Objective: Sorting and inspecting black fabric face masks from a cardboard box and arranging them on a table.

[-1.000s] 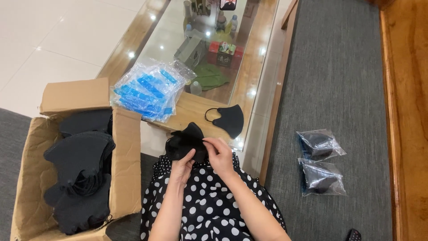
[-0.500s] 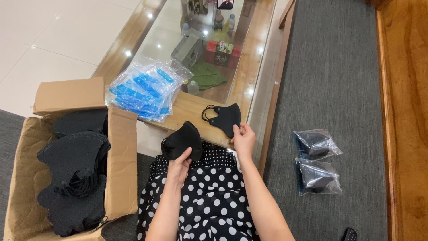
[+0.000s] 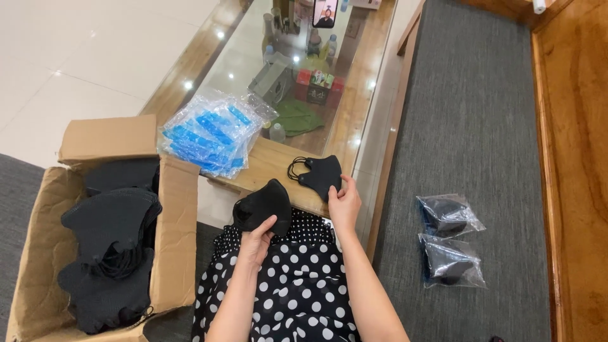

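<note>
- Head view, nearest first: the left hand (image 3: 256, 237) grips one black mask (image 3: 263, 206) over the polka-dot lap (image 3: 297, 297), thumb on top and fingers curled beneath it.
- Just beyond, the right hand (image 3: 344, 201) pinches the edge of a second black mask (image 3: 320, 175) that lies on the wooden table edge (image 3: 266, 168), its ear loops trailing away from the fingertips.
- Left of the left fingers, an open cardboard box (image 3: 177, 234) holds a heap of black masks, too many and too tangled to count.
- Right of the right fingers, well apart, two sealed clear bags (image 3: 449, 244) with black masks lie on the grey cushion (image 3: 475, 126): two packed, the heap left, I judge.
- Beyond the fingers, a stack of blue-printed empty bags (image 3: 212, 133) waits, uncountable.
</note>
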